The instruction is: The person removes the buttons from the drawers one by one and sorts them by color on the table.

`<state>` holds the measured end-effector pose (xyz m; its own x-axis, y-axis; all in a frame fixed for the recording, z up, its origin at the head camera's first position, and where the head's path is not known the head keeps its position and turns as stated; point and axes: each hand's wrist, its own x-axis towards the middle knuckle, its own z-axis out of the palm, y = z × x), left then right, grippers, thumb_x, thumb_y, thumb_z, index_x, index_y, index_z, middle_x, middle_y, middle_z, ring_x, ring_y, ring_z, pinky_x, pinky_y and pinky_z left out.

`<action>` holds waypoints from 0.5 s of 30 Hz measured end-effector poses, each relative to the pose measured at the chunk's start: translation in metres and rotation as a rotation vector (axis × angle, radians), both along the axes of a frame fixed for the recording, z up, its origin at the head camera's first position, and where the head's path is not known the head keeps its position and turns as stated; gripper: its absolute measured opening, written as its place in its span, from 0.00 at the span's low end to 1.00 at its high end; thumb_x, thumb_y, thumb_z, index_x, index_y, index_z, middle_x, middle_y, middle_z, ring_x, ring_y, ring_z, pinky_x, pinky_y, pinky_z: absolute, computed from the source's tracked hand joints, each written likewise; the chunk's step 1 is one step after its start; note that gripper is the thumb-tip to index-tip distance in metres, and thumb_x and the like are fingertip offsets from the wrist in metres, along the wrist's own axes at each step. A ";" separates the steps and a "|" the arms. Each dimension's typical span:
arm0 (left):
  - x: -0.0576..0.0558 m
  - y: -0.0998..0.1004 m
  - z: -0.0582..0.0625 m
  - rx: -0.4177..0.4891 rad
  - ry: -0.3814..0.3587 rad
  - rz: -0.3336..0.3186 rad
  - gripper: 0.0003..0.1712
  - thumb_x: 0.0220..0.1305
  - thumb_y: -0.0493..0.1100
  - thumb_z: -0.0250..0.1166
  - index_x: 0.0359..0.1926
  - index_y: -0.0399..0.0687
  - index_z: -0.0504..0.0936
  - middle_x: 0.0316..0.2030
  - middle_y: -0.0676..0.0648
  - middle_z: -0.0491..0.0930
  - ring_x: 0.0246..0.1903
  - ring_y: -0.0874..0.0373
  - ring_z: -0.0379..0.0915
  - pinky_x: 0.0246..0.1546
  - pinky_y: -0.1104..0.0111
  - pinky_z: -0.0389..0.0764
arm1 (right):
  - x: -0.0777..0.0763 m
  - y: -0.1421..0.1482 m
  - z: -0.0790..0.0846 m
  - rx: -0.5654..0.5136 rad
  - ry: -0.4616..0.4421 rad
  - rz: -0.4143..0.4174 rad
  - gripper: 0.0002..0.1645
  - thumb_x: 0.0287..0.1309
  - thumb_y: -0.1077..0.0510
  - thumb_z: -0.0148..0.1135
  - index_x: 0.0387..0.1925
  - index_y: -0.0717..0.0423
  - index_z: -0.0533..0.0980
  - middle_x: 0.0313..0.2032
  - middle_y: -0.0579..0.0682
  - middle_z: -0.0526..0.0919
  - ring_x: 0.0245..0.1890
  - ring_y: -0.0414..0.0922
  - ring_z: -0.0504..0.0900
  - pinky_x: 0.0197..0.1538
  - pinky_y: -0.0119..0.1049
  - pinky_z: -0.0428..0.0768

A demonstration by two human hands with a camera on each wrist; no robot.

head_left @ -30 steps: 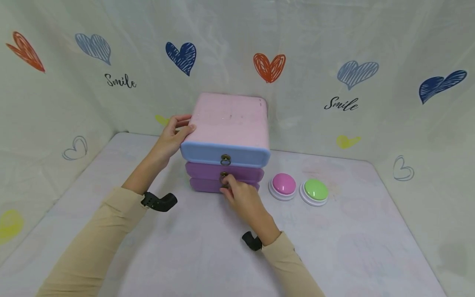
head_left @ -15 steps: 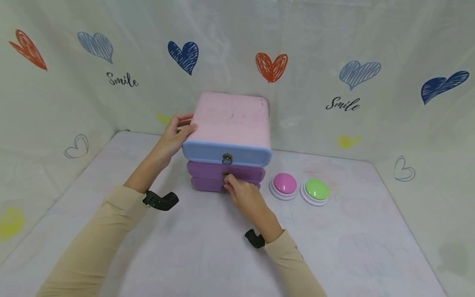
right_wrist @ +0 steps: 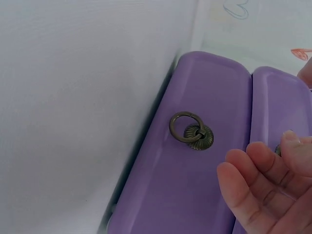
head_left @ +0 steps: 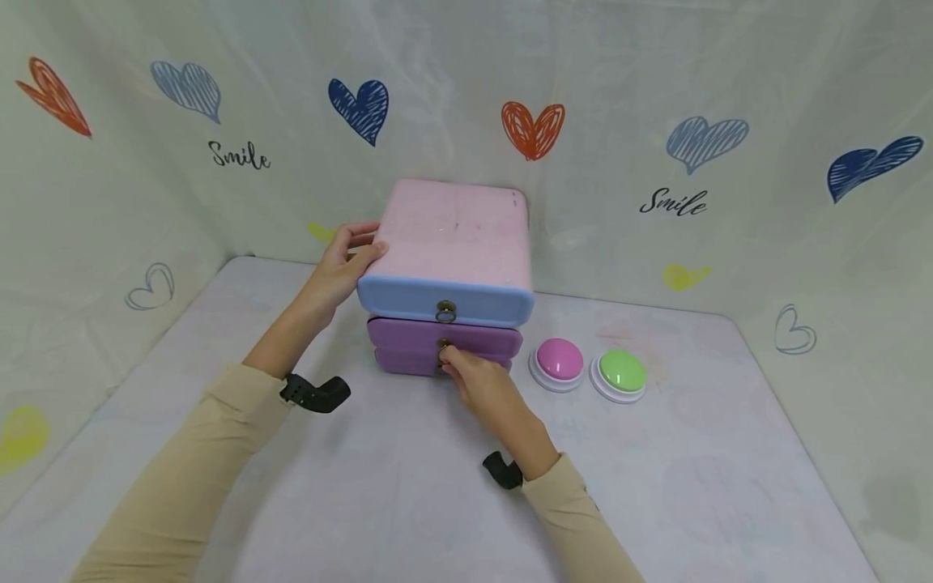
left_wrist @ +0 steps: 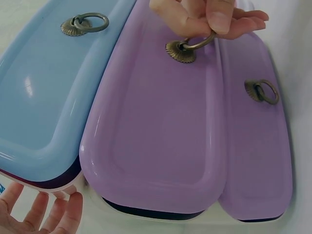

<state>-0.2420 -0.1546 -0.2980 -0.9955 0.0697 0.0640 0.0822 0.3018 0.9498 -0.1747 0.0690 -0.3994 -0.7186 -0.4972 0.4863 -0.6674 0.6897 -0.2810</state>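
A small chest of drawers [head_left: 459, 231] with a pink top stands at the back of the table. Its top drawer [head_left: 394, 301] is blue; the middle drawer [left_wrist: 156, 122] and bottom drawer [left_wrist: 256, 161] are purple. My right hand [head_left: 484, 385] pinches the brass ring pull [left_wrist: 201, 43] of the middle drawer between thumb and fingertip. That drawer sits slightly forward, with a dark gap behind its front. My left hand [head_left: 342, 263] rests against the chest's left side, thumb at the top edge. The bottom drawer's ring [right_wrist: 185, 127] hangs untouched in the right wrist view.
Right of the chest, two round push buttons sit on white bases, one pink [head_left: 560, 359] and one green [head_left: 622, 372]. A white cloth backdrop [head_left: 452, 73] printed with hearts rises behind the white table [head_left: 408, 486].
The middle drawer has come forward slightly, and a dark line now shows above its front. My right hand keeps its pinch on the ring; my left hand stays at the chest's side.
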 end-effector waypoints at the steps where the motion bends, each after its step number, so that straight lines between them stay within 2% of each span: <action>1: 0.000 0.000 0.000 0.000 0.000 0.001 0.33 0.67 0.53 0.52 0.68 0.49 0.55 0.66 0.40 0.56 0.62 0.45 0.58 0.60 0.51 0.62 | 0.000 0.000 0.000 0.000 0.002 0.001 0.02 0.61 0.60 0.56 0.36 0.52 0.71 0.33 0.45 0.84 0.34 0.39 0.84 0.37 0.32 0.80; 9: 0.000 0.000 0.001 -0.005 0.013 0.000 0.33 0.67 0.53 0.52 0.68 0.48 0.56 0.66 0.40 0.57 0.61 0.46 0.59 0.54 0.58 0.65 | 0.008 -0.002 0.002 0.018 0.001 0.037 0.03 0.61 0.61 0.56 0.37 0.53 0.72 0.27 0.45 0.76 0.28 0.39 0.75 0.34 0.29 0.75; 15: 0.001 0.001 0.001 -0.012 0.012 0.001 0.33 0.67 0.53 0.51 0.68 0.48 0.55 0.66 0.39 0.56 0.62 0.44 0.59 0.57 0.53 0.64 | 0.016 -0.003 0.002 0.020 0.012 0.046 0.04 0.60 0.62 0.57 0.37 0.52 0.72 0.27 0.45 0.76 0.28 0.39 0.75 0.34 0.29 0.75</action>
